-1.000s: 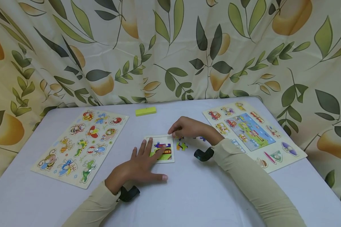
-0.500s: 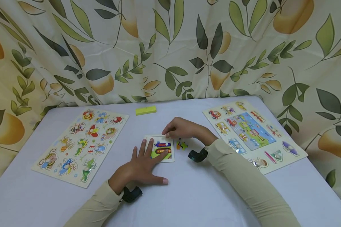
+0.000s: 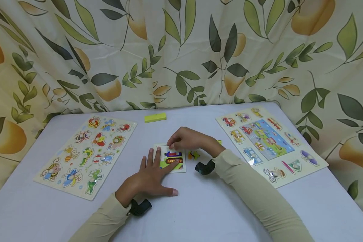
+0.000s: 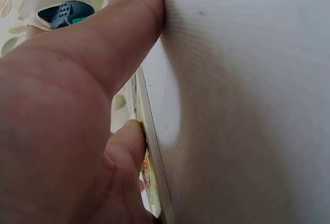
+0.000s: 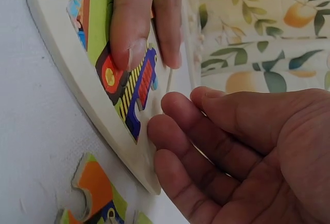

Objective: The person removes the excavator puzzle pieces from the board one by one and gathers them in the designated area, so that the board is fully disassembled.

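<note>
My left hand [image 3: 151,178] lies with fingers spread over the small white jigsaw tray [image 3: 183,166], its fingertips on the left border and the picture. Its thumb rests on the table. The picture [image 5: 139,87] shows part of a vehicle with yellow-black stripes and a purple top. My right hand [image 3: 189,138] is at the tray's far edge, fingers curled and thumb close to the index fingertip; I cannot tell if it pinches a piece. Loose jigsaw pieces [image 5: 98,182] lie right of the tray, partly under that hand.
A large insect puzzle board [image 3: 92,158] lies at left. Another board with vehicles [image 3: 290,144] lies at right. A yellow-green block [image 3: 155,117] sits near the table's back edge, before a leaf-patterned curtain [image 3: 181,57].
My right hand has shifted left along the tray's far edge, from its right corner toward the middle. My left hand has stayed nearly still on the tray.
</note>
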`<action>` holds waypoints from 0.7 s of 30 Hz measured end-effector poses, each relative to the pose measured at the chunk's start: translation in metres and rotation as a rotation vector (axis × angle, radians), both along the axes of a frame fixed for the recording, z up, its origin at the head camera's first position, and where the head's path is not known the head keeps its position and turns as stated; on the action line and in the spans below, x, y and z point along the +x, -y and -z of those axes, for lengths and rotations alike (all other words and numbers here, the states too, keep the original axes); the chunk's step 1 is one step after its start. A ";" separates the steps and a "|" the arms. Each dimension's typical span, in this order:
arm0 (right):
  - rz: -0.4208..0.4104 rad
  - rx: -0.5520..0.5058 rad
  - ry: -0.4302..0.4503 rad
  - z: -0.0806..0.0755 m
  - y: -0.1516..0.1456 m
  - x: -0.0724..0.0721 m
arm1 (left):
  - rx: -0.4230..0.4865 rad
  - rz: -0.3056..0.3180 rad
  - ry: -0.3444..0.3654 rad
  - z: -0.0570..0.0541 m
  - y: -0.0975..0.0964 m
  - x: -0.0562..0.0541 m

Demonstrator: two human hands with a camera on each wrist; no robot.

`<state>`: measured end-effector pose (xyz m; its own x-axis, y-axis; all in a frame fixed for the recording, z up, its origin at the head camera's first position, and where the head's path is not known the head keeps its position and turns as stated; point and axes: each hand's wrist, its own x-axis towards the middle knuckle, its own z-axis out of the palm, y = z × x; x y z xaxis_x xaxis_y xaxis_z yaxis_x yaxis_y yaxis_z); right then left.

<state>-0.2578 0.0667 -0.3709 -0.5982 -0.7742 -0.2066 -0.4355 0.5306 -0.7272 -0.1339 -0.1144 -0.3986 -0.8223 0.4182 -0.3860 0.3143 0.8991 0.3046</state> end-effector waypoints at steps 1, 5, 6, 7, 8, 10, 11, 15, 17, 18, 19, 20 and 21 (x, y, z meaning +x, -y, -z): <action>0.003 0.003 0.004 0.000 0.001 0.000 | 0.001 0.000 -0.001 0.000 0.000 0.000; 0.012 0.010 0.025 0.001 0.003 0.001 | -0.013 -0.008 -0.003 -0.001 -0.001 0.000; 0.011 0.008 0.030 0.001 0.004 0.001 | -0.020 -0.013 -0.003 -0.001 -0.001 0.000; 0.009 0.007 0.035 0.001 0.004 0.001 | -0.027 -0.016 -0.004 -0.001 -0.002 0.000; 0.008 0.006 0.040 0.001 0.005 0.002 | -0.036 -0.021 -0.003 -0.001 -0.002 0.000; 0.008 0.005 0.041 0.001 0.006 0.002 | -0.052 -0.028 -0.004 -0.002 -0.002 0.000; 0.008 0.006 0.037 0.001 0.006 0.002 | -0.058 -0.031 -0.002 -0.002 -0.003 0.000; 0.018 0.027 0.012 0.002 0.008 0.003 | -0.065 -0.031 -0.001 -0.003 -0.003 0.000; 0.019 0.038 0.001 0.002 0.009 0.003 | -0.067 -0.029 0.001 -0.004 -0.003 0.000; 0.019 0.040 0.001 0.002 0.010 0.003 | -0.066 -0.028 0.003 -0.004 -0.002 0.000; 0.017 0.040 0.001 0.002 0.010 0.004 | -0.066 -0.026 0.004 -0.005 -0.002 0.001; 0.015 0.037 0.000 0.002 0.011 0.004 | -0.067 -0.026 0.004 -0.005 -0.002 0.001; 0.014 0.030 0.002 0.001 0.011 0.004 | -0.069 -0.027 0.006 -0.006 -0.002 0.001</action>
<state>-0.2542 0.0557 -0.3724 -0.6086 -0.7592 -0.2308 -0.4266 0.5584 -0.7115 -0.1326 -0.1128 -0.3931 -0.8304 0.3685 -0.4180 0.2882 0.9260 0.2437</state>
